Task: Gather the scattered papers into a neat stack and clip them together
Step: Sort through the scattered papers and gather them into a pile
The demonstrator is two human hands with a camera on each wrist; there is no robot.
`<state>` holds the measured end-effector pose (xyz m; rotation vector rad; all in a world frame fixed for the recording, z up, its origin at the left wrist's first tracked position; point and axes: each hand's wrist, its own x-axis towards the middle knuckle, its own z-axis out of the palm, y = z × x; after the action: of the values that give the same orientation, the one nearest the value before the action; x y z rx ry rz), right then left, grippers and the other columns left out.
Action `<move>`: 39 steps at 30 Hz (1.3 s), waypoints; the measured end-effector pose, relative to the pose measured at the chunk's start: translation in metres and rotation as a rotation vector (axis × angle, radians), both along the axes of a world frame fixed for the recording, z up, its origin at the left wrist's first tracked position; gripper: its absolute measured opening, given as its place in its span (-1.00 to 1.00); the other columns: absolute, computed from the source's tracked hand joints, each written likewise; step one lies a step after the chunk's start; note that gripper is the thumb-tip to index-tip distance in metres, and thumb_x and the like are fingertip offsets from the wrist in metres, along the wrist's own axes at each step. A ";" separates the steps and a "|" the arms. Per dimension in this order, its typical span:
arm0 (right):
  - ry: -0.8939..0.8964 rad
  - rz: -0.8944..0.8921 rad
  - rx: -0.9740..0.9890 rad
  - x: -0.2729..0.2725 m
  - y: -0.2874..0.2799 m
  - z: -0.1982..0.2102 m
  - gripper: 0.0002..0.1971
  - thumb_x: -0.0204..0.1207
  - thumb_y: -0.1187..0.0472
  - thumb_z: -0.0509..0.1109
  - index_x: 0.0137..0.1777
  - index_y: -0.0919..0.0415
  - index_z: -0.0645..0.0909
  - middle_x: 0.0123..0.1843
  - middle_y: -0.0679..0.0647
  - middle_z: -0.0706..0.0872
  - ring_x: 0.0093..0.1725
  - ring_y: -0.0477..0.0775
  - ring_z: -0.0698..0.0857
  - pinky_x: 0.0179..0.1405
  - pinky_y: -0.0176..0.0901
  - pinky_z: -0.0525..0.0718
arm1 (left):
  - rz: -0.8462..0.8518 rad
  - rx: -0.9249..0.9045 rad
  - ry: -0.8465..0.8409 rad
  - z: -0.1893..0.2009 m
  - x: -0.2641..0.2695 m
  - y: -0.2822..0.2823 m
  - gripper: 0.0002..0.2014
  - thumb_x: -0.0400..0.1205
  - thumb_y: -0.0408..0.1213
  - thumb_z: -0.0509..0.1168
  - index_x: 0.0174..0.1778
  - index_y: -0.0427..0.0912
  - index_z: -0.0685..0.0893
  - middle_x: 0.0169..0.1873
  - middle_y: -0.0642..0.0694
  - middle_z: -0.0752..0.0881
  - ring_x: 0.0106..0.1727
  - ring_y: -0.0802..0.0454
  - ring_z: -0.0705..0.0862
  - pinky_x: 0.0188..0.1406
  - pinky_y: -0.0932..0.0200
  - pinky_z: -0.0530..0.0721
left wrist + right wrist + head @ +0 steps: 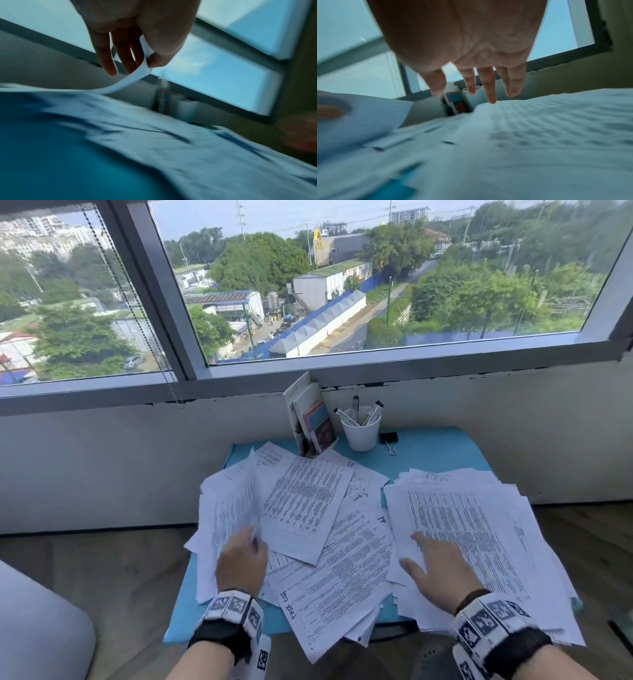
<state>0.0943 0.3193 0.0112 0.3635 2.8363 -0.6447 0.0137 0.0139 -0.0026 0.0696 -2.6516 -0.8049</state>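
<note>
Gathering was the step in hand: loose papers point(308, 529) covered the blue worktop point(428, 450), a rough pile point(479, 542) at right. The left hand point(241, 559) pinched one sheet point(123, 82); the right hand point(442, 570) lay flat-fingered on the pile. Next move, probably: carry the sheet across. The binder clip point(388, 438) waited beside the cup point(361, 431).

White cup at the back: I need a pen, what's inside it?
The white cup holds several markers with black caps, standing tilted. Their lower ends and anything at the bottom are hidden by the cup wall.
</note>
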 end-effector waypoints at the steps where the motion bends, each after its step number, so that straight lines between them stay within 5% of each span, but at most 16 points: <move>1: 0.048 -0.014 -0.174 -0.001 -0.014 0.009 -0.37 0.58 -0.24 0.10 0.58 0.01 0.14 0.53 0.05 0.39 0.52 0.12 0.36 0.48 0.02 0.33 | -0.107 -0.013 0.091 0.001 0.011 0.017 -0.92 0.52 -0.37 0.26 -0.28 -0.25 0.62 -0.45 -0.19 0.60 -0.41 -0.19 0.59 -0.45 0.03 0.59; 4: -0.003 -0.188 -0.904 -0.008 -0.057 0.035 -0.46 0.52 -0.19 0.23 0.41 -0.09 0.12 0.31 0.17 0.56 0.12 0.11 0.67 0.14 0.01 0.67 | -0.415 -0.025 0.110 -0.003 0.049 0.070 -0.75 0.41 -0.35 0.36 -0.01 -0.04 0.68 -0.30 -0.01 0.62 -0.36 0.03 0.61 -0.53 0.23 0.56; 6: 0.029 -0.267 -1.073 -0.011 -0.068 0.039 -0.46 0.51 0.02 0.40 0.29 -0.07 0.10 0.15 0.18 0.58 -0.09 0.09 0.70 -0.18 -0.07 0.74 | -0.560 -0.046 0.127 -0.009 0.069 0.100 -0.66 0.36 -0.35 0.39 0.02 0.05 0.63 -0.26 0.05 0.59 -0.33 0.10 0.58 -0.57 0.30 0.54; 9: 0.256 -0.292 -0.736 -0.013 -0.054 0.030 -0.46 0.48 0.38 0.39 0.16 -0.01 0.09 -0.06 0.21 0.64 -0.28 0.16 0.68 -0.29 0.05 0.66 | -0.710 -0.069 0.213 -0.011 0.083 0.124 -0.67 0.36 -0.32 0.29 0.02 0.05 0.62 -0.24 0.05 0.57 -0.30 0.09 0.56 -0.50 0.27 0.55; 12: 0.399 -0.395 -0.559 -0.010 -0.021 0.023 -0.52 0.50 0.46 0.29 0.17 0.07 0.09 -0.06 0.26 0.65 -0.42 0.16 0.59 -0.51 -0.14 0.45 | -0.728 0.008 0.229 -0.013 0.071 0.110 -0.75 0.63 -0.01 0.24 0.18 0.05 0.61 -0.14 0.00 0.64 -0.15 0.08 0.60 -0.17 0.25 0.59; 16: 0.364 -0.513 -0.407 -0.007 0.026 -0.001 -0.59 0.53 0.46 0.23 0.19 0.07 0.15 -0.08 0.26 0.59 -0.42 0.20 0.57 -0.45 -0.14 0.41 | -0.381 -0.077 -0.078 -0.020 0.028 0.069 -0.60 0.64 0.06 0.13 0.31 -0.06 0.57 0.17 -0.06 0.61 0.19 0.00 0.56 0.23 0.01 0.58; 19: 0.203 -0.478 -0.323 -0.003 0.040 -0.027 -0.78 0.55 0.43 0.16 0.09 0.12 0.44 -0.30 0.24 0.60 -0.53 0.14 0.52 -0.54 -0.19 0.41 | -0.275 -0.221 -0.391 -0.023 0.001 0.051 -0.45 0.63 0.04 0.20 0.52 -0.07 0.32 0.52 -0.10 0.32 0.55 -0.04 0.26 0.51 0.05 0.33; 23: 0.168 -0.483 -0.346 -0.001 0.043 -0.045 -0.79 0.59 0.35 0.18 -0.07 0.07 0.60 -0.22 0.25 0.74 -0.55 0.09 0.47 -0.57 -0.24 0.40 | -0.288 -0.369 -0.601 -0.030 -0.017 0.057 -0.28 0.54 0.22 0.23 0.55 -0.08 0.25 0.46 -0.07 0.40 0.46 -0.08 0.42 0.38 -0.03 0.49; 27: 0.153 -0.482 -0.339 -0.004 0.044 -0.047 -0.78 0.60 0.36 0.21 -0.11 0.05 0.61 -0.12 0.16 0.74 -0.44 0.11 0.55 -0.53 -0.26 0.43 | -0.236 -0.538 -0.559 -0.032 -0.022 0.069 -0.50 0.60 0.15 0.13 0.36 -0.09 0.40 0.21 -0.12 0.57 0.20 -0.12 0.59 0.11 -0.02 0.61; 32: 0.145 -0.470 -0.320 -0.005 0.043 -0.048 -0.77 0.61 0.35 0.18 -0.08 0.05 0.63 -0.07 0.09 0.72 -0.55 0.02 0.49 -0.61 -0.28 0.41 | -0.255 -0.610 -0.496 -0.031 -0.028 0.069 -0.79 0.68 -0.17 0.08 0.14 -0.17 0.48 0.03 -0.16 0.68 0.00 -0.15 0.69 -0.15 0.07 0.58; 39: 0.067 -0.385 -0.333 -0.004 0.046 -0.040 -0.72 0.64 0.31 0.16 0.09 0.07 0.69 0.14 0.09 0.73 -0.49 -0.08 0.52 -0.54 -0.32 0.45 | -0.085 -0.215 -0.269 0.000 -0.014 0.069 -0.74 0.73 -0.06 0.01 0.03 -0.17 0.48 -0.18 -0.22 0.71 -0.13 -0.24 0.69 -0.27 0.10 0.45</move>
<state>0.0907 0.3653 -0.0285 0.8477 2.6663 -1.2018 -0.0001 0.0829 -0.0029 0.0097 -2.9978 -0.5644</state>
